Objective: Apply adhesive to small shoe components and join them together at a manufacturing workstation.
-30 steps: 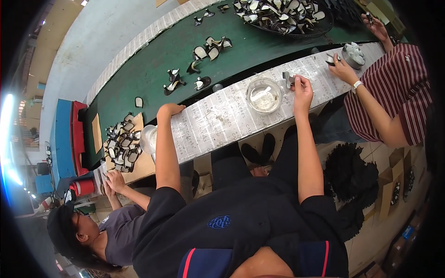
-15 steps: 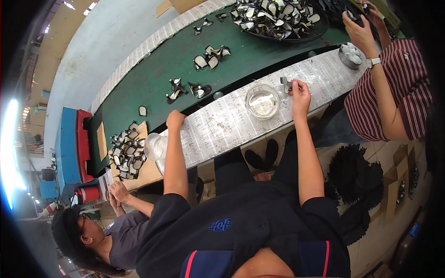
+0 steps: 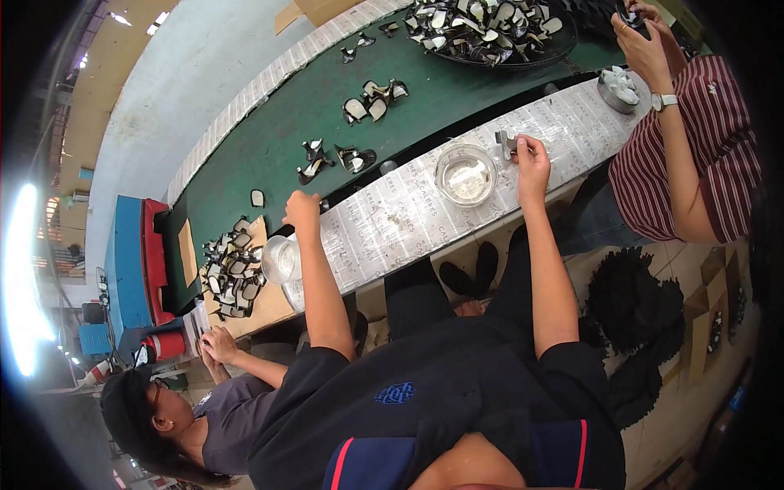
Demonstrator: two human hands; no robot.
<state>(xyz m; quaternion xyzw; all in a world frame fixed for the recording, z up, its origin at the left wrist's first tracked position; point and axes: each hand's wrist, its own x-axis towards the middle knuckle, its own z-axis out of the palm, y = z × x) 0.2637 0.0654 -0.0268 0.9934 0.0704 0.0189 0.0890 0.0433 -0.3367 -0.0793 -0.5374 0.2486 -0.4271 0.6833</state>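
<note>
My left hand is over the near edge of the green belt, its fingers curled together; whatever they may hold is hidden. Between finger and thumb, my right hand pinches a small grey metallic piece above the paper-covered ledge. Just left of that piece sits a round clear dish with some pale content. Beyond my left hand lie a single small pale-faced piece and a few black, glossy heel-like parts on the belt.
A second clear dish stands beside a heap of black parts on cardboard. A large black tray at the back is piled with similar parts. Co-workers sit at both sides; a striped sleeve is on the right.
My left hand has shifted slightly left and away from me, over the belt's edge. My right hand still pinches the grey piece. The whole view has moved a little.
</note>
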